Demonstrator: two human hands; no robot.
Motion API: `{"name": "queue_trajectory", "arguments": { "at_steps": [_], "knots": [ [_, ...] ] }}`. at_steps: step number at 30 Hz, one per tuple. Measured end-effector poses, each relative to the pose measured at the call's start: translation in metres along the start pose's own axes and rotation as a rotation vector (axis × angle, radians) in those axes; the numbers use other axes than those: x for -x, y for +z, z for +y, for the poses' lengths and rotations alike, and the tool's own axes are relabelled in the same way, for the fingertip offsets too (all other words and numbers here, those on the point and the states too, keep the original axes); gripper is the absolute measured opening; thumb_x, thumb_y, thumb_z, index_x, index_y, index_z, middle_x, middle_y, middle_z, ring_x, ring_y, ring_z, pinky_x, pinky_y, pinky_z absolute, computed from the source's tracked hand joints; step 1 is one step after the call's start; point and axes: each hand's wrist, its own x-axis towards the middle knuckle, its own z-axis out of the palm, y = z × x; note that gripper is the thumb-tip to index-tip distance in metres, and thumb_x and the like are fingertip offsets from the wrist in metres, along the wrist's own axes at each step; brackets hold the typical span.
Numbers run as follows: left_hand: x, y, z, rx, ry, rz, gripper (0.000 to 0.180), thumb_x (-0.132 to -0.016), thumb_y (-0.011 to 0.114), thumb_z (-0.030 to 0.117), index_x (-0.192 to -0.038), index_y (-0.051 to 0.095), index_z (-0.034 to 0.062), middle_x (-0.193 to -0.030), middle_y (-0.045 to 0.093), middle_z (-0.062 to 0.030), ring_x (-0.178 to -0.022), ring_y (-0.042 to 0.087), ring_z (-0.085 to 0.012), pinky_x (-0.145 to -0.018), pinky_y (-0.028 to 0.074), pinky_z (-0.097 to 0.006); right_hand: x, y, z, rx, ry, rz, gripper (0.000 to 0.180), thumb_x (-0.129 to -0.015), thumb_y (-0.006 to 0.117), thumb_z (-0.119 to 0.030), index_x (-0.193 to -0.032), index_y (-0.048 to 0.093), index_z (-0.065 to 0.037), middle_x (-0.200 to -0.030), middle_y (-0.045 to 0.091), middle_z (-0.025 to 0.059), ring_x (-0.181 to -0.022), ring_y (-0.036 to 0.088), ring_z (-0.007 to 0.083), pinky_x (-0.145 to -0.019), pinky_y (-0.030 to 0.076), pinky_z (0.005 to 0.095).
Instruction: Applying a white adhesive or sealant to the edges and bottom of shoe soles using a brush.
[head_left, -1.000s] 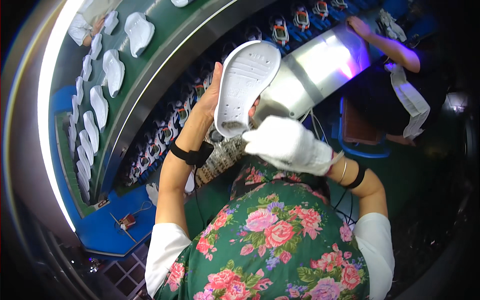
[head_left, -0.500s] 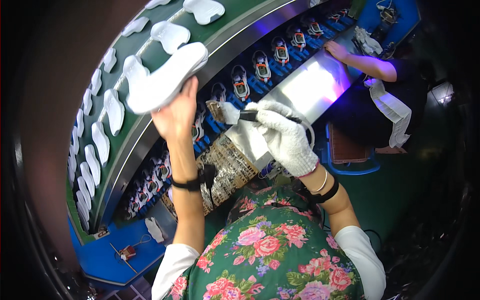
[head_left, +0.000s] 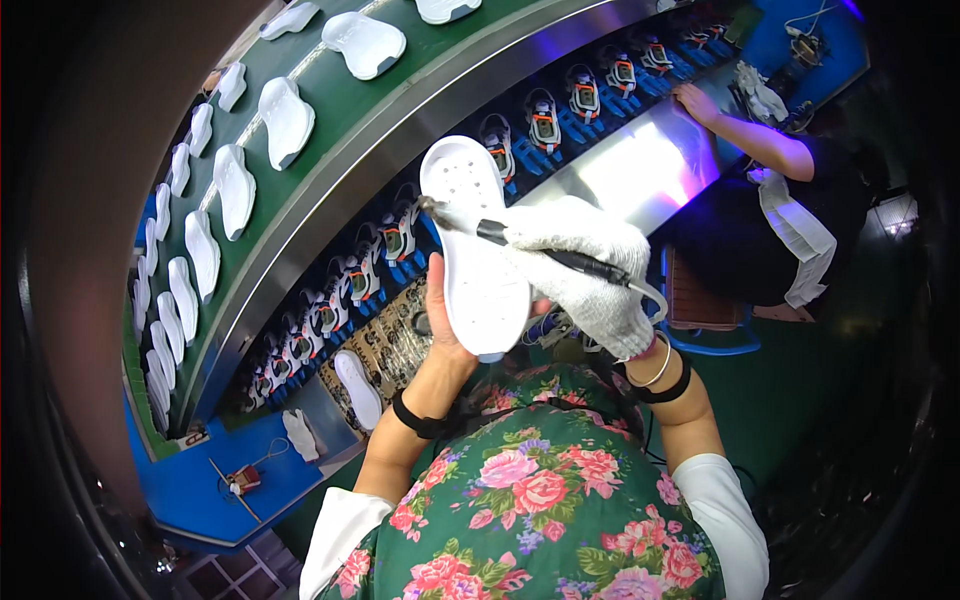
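A white shoe sole (head_left: 487, 290) lies upright in my bare left hand (head_left: 446, 318), its hollow inner side facing me. My fingers wrap its lower left edge, and fingertips show at its right side. In a white knitted glove, my right hand (head_left: 590, 268) grips a brush (head_left: 492, 232) by its black handle, from which a pale tube runs. The brown bristles reach over the left edge at the sole's narrow middle; whether they touch it I cannot tell. Part of the sole is hidden behind the glove.
A green conveyor (head_left: 330, 110) carries several white soles. Below its metal edge, a row of shoe uppers (head_left: 543, 120) stands on blue holders. Another sole (head_left: 358, 388) lies on a taped brown surface (head_left: 400, 345). A co-worker's arm (head_left: 745, 135) rests by a bright metal plate (head_left: 640, 170).
My left hand has come back from the conveyor with the sole, now turned hollow side up in front of me. The brush in my right hand has moved over the sole.
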Motion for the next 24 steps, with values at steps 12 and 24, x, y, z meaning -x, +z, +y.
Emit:
{"name": "queue_trajectory", "arguments": {
  "at_steps": [12, 24],
  "knots": [
    [0.005, -0.014, -0.027, -0.412, 0.138, 0.253, 0.081, -0.097, 0.05, 0.06, -0.155, 0.032, 0.0062, -0.152, 0.045, -0.0165, -0.137, 0.048, -0.0327, -0.116, 0.038, -0.051, 0.018, 0.004, -0.008, 0.528, -0.445, -0.223, 0.032, -0.078, 0.076, -0.008, -0.11, 0.076, -0.009, -0.111, 0.074, 0.0113, -0.099, 0.071, 0.0278, -0.087, 0.056, 0.0401],
    [-0.008, -0.018, -0.021, -0.034, 0.125, -0.007, 0.085, -0.096, 0.049, 0.064, -0.158, 0.024, 0.0109, -0.158, 0.036, -0.0154, -0.14, 0.043, -0.035, -0.114, 0.04, -0.055, 0.033, 0.0, 0.008, 0.378, -0.303, -0.211, 0.028, -0.081, 0.074, -0.007, -0.108, 0.076, -0.008, -0.109, 0.075, 0.0116, -0.095, 0.072, 0.0254, -0.092, 0.055, 0.0396]
  ]
}}
